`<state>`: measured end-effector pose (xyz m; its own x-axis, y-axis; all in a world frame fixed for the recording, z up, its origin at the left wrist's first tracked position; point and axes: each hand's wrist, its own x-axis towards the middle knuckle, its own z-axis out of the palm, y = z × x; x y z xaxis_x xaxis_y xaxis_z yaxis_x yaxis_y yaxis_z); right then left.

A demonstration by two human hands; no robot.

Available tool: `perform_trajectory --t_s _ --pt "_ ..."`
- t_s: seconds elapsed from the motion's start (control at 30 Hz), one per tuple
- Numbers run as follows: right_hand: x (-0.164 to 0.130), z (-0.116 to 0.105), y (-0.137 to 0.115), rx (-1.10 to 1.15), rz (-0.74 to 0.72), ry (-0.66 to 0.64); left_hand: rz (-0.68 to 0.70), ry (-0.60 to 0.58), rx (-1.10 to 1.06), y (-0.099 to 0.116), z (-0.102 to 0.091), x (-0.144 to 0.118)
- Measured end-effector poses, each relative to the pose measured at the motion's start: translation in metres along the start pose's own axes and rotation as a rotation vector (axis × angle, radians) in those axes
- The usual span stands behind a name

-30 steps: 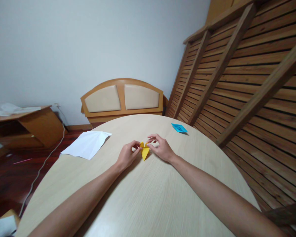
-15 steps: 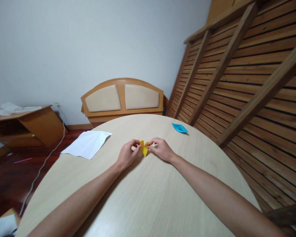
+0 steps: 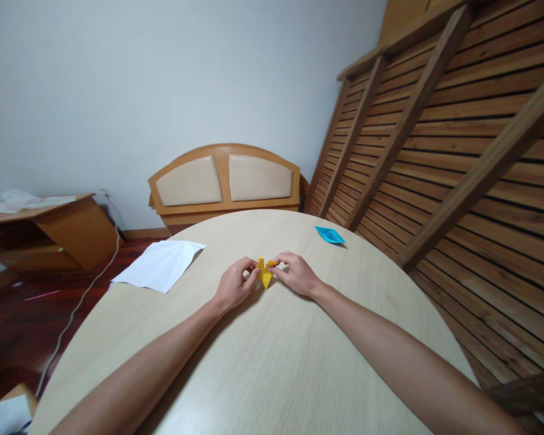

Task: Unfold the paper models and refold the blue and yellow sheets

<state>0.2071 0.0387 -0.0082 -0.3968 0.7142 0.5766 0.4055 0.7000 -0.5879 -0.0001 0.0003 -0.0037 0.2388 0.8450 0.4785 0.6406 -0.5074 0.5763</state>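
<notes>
A small folded yellow paper piece (image 3: pixel 265 275) lies at the middle of a round, pale wooden table (image 3: pixel 272 362). My left hand (image 3: pixel 234 286) pinches its left side with thumb and fingertips. My right hand (image 3: pixel 295 273) pinches its right side. The two hands almost meet over the paper, and much of it is hidden between the fingers; a pointed tip shows below them.
A white sheet of paper (image 3: pixel 159 264) hangs over the table's far left edge. A folded blue paper piece (image 3: pixel 329 234) lies far right on the table. Behind stand a padded headboard (image 3: pixel 225 181), a slatted wooden frame (image 3: pixel 457 139) and a low cabinet (image 3: pixel 49 232).
The hands have drawn closer together over the yellow paper, and its lower point shows shorter than a second ago. Nothing else has moved.
</notes>
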Motion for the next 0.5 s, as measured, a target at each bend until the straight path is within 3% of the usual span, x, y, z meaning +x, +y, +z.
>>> perform_trajectory --t_s 0.5 --pt "-0.0004 -0.0009 -0.0096 0.002 -0.121 -0.088 0.083 -0.080 -0.010 0.0048 -0.0008 -0.0003"
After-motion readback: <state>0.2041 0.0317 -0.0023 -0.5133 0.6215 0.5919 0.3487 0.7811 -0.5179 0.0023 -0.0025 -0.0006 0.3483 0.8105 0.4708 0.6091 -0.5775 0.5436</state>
